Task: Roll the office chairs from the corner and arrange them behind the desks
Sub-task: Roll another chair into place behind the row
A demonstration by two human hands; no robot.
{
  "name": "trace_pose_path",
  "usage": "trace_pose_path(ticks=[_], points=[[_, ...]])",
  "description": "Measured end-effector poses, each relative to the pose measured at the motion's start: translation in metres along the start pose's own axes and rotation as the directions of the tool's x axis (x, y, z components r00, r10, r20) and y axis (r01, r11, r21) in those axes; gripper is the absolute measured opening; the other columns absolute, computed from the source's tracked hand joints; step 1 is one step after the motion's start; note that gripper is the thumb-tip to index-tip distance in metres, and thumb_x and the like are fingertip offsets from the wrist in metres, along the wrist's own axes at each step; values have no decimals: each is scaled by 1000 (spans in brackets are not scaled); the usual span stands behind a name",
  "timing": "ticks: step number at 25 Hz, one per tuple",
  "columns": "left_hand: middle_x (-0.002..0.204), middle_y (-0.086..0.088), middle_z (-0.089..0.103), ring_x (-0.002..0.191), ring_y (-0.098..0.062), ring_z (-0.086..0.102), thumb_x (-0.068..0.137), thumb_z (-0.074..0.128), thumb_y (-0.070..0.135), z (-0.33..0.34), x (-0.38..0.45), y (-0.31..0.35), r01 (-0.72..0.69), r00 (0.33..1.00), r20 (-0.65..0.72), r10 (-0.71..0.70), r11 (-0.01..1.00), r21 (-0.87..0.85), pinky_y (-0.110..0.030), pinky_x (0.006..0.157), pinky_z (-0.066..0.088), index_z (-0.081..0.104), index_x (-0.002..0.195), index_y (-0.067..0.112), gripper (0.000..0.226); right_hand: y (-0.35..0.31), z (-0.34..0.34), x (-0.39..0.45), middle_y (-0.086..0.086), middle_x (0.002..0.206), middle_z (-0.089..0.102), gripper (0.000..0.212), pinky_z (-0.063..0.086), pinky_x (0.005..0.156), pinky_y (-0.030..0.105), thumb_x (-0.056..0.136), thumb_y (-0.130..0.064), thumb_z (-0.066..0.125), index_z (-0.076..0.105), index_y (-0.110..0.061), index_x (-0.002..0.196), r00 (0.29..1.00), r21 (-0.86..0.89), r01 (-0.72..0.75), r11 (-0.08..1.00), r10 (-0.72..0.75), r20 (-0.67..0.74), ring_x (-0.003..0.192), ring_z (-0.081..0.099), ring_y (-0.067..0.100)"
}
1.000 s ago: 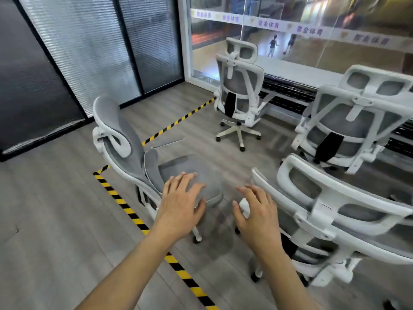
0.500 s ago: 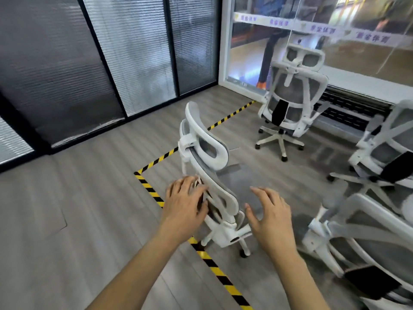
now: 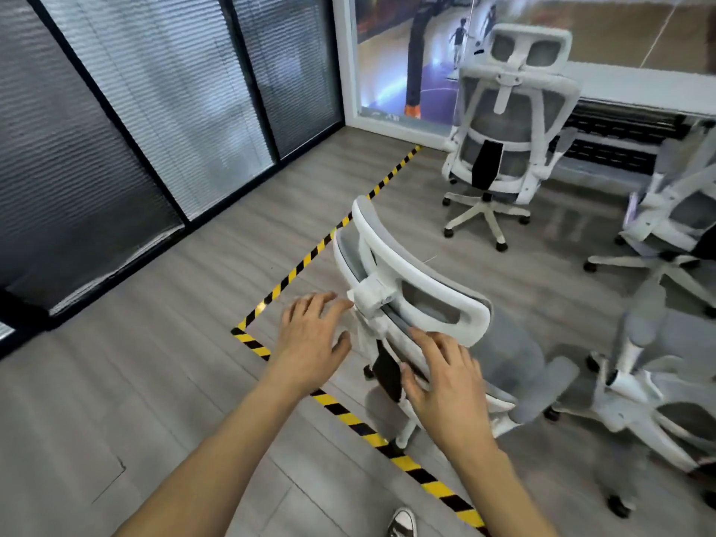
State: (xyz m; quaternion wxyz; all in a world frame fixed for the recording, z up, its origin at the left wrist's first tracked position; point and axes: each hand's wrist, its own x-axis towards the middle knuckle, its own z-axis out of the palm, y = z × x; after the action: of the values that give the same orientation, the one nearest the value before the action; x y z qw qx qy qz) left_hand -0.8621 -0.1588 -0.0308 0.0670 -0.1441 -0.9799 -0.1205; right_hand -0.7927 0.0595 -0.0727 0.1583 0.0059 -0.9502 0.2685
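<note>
Four white chairs on grey plank floor [image 3: 116,381], striped tape [image 3: 438,486], glass walls. Nearest chair [image 3: 422,292] now back-on; left hand [image 3: 310,339], right hand [image 3: 445,385] spread, gripping nothing.

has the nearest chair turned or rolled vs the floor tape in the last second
Yes. The nearest chair has swivelled: its seat faced the person, now its back does. Its base stays beside the floor tape corner, so rolling is unclear.

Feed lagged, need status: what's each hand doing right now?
Left hand: open, fingers spread, beside the nearest chair, holding nothing.
Right hand: open, over the chair's backrest, not gripping; contact cannot be told.
</note>
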Motion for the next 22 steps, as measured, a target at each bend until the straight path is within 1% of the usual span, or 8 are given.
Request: trace_pose_path(ticks=[3, 5, 7, 10, 13, 15, 18, 22], points=[[146, 0, 41, 131, -25, 40, 92, 56, 35, 8, 38, -41, -45, 994, 94, 54, 995, -94, -44, 106, 36, 44, 137, 30, 47, -17, 22, 2, -7, 119, 55, 47, 45, 90, 37, 88, -36, 64, 54, -30, 134, 998, -40, -70, 997, 70, 3, 109, 53, 20], [150, 0, 36, 132, -27, 40, 94, 54, 33, 20, 77, -66, -127, 976, 163, 145, 985, -117, -47, 107, 37, 36, 143, 31, 52, -25, 36, 8, -9, 119, 55, 43, 45, 88, 36, 89, -38, 63, 54, -32, 131, 989, -97, -150, 984, 147, -31, 109, 52, 20], [154, -1, 33, 133, -29, 40, 95, 53, 30, 36, 119, -88, -234, 950, 182, 253, 965, -119, -50, 105, 39, 33, 146, 29, 55, -30, 52, 15, -8, 116, 58, 36, 45, 84, 37, 88, -36, 64, 58, -31, 123, 962, -160, -267, 950, 254, -102, 106, 54, 22], [155, -1, 36, 142, -28, 32, 95, 55, 32, 55, 164, -99, -372, 885, 247, 395, 918, -136, -48, 105, 36, 40, 144, 28, 52, -36, 65, 7, -2, 108, 63, 26, 46, 86, 42, 90, -40, 57, 64, -24, 110, 840, -227, -524, 821, 454, -297, 99, 59, 27], [154, -1, 39, 148, -27, 22, 89, 61, 50, 69, 177, -108, -442, 843, 252, 474, 879, -178, -47, 116, 25, 45, 141, 26, 59, -43, 76, -2, 0, 119, 63, 39, 41, 101, 47, 93, -50, 46, 65, -25, 117, 706, -213, -694, 688, 590, -392, 115, 55, 27], [148, 0, 44, 148, -28, 22, 84, 59, 62, 74, 177, -116, -460, 833, 228, 504, 860, -222, -50, 117, 26, 48, 137, 26, 65, -46, 83, -2, -2, 122, 60, 31, 38, 108, 53, 97, -45, 54, 63, -24, 117, 677, -102, -698, 709, 606, -417, 120, 47, 24], [136, 0, 53, 142, -29, 30, 84, 49, 71, 78, 175, -119, -474, 836, 152, 527, 834, -282, -51, 112, 35, 53, 131, 26, 66, -40, 81, 5, -12, 120, 55, 28, 39, 106, 57, 92, -37, 68, 61, -27, 117, 680, 48, -649, 759, 607, -411, 122, 41, 17], [135, 2, 53, 141, -28, 30, 86, 54, 66, 86, 184, -117, -434, 864, 105, 492, 834, -341, -48, 113, 36, 55, 128, 27, 58, -21, 74, 21, -15, 119, 54, 29, 42, 103, 47, 91, -40, 68, 59, -32, 117, 699, 70, -640, 766, 617, -362, 119, 40, 13]])
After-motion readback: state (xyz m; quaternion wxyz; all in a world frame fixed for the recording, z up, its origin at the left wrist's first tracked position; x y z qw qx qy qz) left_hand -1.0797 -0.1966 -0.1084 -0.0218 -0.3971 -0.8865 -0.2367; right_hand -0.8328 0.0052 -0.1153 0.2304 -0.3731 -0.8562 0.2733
